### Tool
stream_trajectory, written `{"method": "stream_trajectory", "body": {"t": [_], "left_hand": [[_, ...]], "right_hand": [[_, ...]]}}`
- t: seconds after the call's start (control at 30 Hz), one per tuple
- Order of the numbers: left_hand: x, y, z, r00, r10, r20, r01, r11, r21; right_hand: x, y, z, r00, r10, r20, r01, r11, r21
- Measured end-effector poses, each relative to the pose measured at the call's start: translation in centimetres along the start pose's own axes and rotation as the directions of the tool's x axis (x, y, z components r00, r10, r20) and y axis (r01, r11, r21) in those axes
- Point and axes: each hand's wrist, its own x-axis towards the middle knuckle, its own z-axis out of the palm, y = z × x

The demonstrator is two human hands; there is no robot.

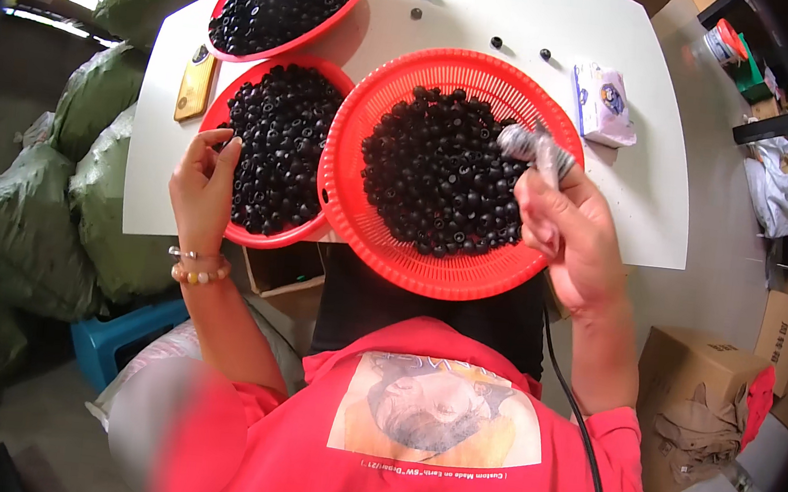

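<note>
Three red plastic baskets hold small black round pieces, some with a hole in them. My left hand [201, 178] is at the left rim of the middle-left basket [311, 233], with thumb and fingers pinched round what looks like a small black piece. Over the right side of the nearest basket [341, 204], my right hand [565, 216] is closed on a crumpled greyish-white cloth [540, 152], partly wrapped about its fingers. Black pieces [439, 179] fill the middle of that basket, which tilts over the table's near edge. The third basket [349, 13] stands behind at the left.
Loose black pieces [497, 43] lie on the white table [644, 200] beside a tissue pack [605, 105]. A yellow-brown flat object [195, 88] lies at the left. Green sacks [25, 236] and a blue stool [110, 341] stand left; a cardboard box [688, 373] right. A black cable [578, 410] crosses my shirt.
</note>
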Motion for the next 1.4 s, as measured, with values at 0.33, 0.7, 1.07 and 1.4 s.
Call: {"method": "stream_trajectory", "body": {"t": [0.33,0.7,1.07,1.4], "left_hand": [[-1.5,8.8,5.8,0.591,0.457,0.665,-0.771,0.562,0.299],[-1.3,8.4,7.0,0.582,0.470,0.663,-0.779,0.557,0.289],[-5.4,9.1,6.2,0.736,0.281,0.615,0.532,0.321,-0.783],[-6.5,8.9,6.7,0.727,0.277,0.628,0.635,0.077,-0.769]], "right_hand": [[0.0,-0.1,-0.4,0.998,0.045,0.051,-0.048,0.998,0.044],[0.1,0.2,-0.1,0.998,0.008,0.055,-0.007,1.000,-0.028],[0.0,1.6,1.3,0.946,-0.199,0.255,0.245,0.956,-0.162],[-1.2,0.8,3.0,0.907,-0.255,0.334,0.315,0.938,-0.141]]}}
